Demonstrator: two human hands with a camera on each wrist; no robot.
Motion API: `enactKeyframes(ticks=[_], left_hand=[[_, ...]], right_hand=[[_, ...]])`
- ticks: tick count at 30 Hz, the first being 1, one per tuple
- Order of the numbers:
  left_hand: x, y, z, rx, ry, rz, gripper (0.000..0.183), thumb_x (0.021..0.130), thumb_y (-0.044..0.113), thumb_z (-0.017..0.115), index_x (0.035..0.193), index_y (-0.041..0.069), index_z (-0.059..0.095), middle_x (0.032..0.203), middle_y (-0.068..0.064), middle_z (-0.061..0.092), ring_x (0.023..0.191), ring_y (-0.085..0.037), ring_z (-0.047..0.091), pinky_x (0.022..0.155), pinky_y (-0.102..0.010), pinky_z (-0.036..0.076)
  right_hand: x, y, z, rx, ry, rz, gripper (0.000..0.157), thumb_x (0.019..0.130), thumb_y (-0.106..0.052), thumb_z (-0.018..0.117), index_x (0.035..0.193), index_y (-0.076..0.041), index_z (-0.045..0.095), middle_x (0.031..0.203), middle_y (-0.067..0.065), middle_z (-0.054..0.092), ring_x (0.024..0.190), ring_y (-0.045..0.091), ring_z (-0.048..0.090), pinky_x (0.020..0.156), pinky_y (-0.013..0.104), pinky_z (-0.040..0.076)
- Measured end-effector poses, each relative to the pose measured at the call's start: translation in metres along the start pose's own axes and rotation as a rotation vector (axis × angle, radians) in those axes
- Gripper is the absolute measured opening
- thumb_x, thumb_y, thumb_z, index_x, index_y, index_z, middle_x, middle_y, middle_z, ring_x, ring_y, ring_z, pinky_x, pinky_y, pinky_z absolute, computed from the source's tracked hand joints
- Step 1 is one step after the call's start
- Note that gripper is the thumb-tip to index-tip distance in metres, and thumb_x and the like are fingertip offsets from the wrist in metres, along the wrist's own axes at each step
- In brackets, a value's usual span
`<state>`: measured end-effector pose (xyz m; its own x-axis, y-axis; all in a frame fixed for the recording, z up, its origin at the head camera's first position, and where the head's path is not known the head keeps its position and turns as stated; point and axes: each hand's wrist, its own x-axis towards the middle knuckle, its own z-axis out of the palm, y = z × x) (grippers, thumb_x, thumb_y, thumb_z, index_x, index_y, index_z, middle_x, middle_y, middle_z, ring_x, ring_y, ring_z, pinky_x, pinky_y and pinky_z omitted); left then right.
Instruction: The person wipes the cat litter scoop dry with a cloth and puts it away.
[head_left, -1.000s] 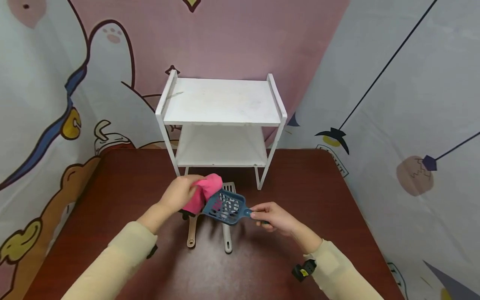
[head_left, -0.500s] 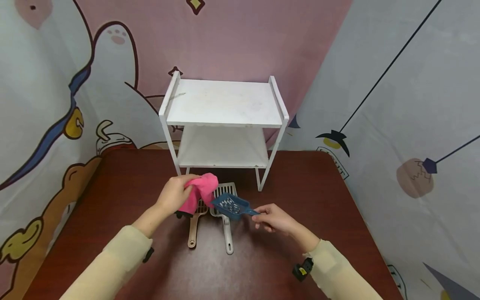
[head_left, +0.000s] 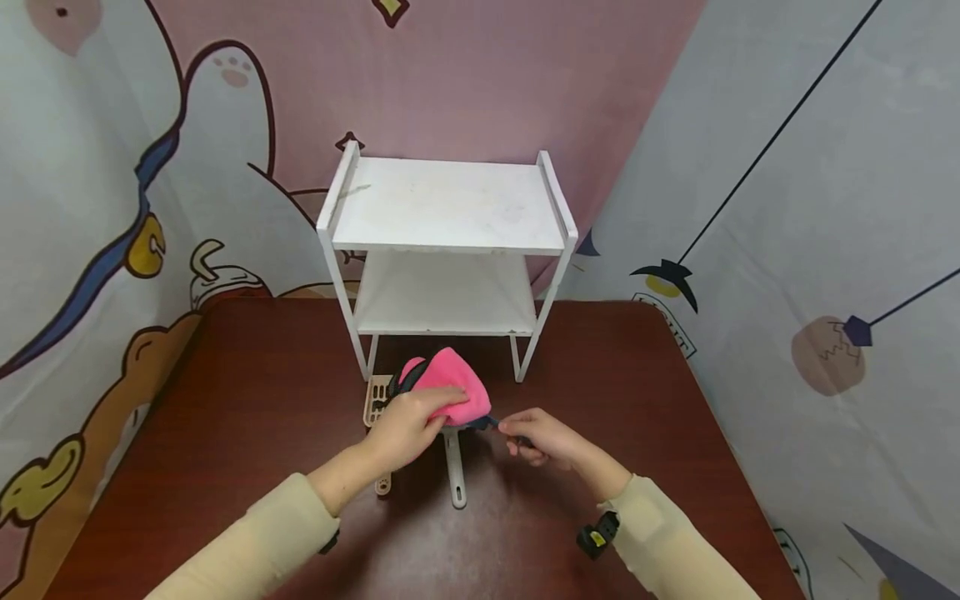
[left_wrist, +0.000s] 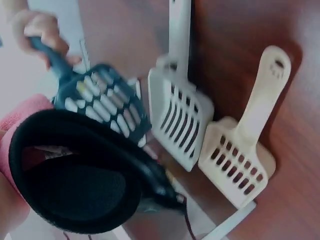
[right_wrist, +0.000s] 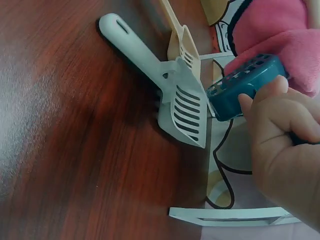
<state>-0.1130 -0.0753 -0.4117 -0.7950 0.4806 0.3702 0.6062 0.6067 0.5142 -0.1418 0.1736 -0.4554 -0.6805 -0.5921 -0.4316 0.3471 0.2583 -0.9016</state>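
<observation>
Blue scoop (right_wrist: pixel 242 94) hangs over the bench (head_left: pixel 622 392). From left: a tan scoop (left_wrist: pixel 257 102) lies flat; the left hand (head_left: pixel 405 429) grips a pink cloth (head_left: pixel 456 382) over the blue scoop, contact unclear; a white scoop (head_left: pixel 454 467) lies beneath; the right hand (head_left: pixel 546 437) pinches the blue handle. Wiping appears under way; next calls for steadying that handle while pressing cloth to slots.

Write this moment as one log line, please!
left fingers: hold black-trimmed pink cloth | right fingers: grip blue litter scoop | brown table: white litter scoop, beige litter scoop, white shelf
</observation>
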Motion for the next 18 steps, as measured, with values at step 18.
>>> enactKeyframes(ticks=[18], left_hand=[[-0.005,-0.037,0.000,0.231,0.057,0.104,0.031,0.081,-0.002,0.066,0.111,0.006,0.068,0.114,-0.012,0.068,0.107,-0.025,0.064,0.084,-0.035,0.053]], right_hand=[[-0.011,-0.008,-0.012,0.130,-0.113,-0.030,0.026,0.098,-0.022,0.044,0.107,-0.002,0.058,0.062,-0.008,0.044,0.039,-0.001,0.027,0.040,0.015,0.023]])
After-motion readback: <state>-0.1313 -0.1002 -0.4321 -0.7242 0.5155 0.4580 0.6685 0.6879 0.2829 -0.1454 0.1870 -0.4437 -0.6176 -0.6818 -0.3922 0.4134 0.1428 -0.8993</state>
